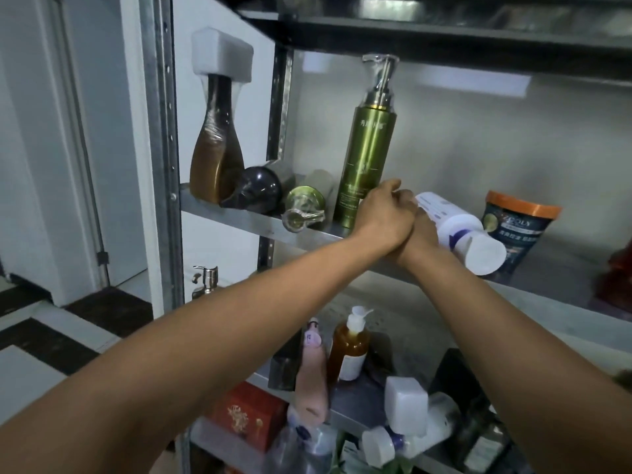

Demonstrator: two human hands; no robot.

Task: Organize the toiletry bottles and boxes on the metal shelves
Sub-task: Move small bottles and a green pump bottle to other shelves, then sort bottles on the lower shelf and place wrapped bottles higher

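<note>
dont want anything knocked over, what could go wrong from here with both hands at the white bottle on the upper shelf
1. The left hand is beside the base of the tall green metallic pump bottle; a nudge could topple it.
2. The white plastic bottle with the white cap lies on its side, cap at the metal shelf's front edge; it could roll off.
3. The left wrist covers the right hand; its grip may be awkward.

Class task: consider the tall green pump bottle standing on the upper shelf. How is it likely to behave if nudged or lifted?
The green pump bottle is tall and narrow, so a nudge near the top would probably tip it. Its glossy surface looks smooth, possibly slippery. Toppled, its round body would likely roll along the metal shelf.
</note>
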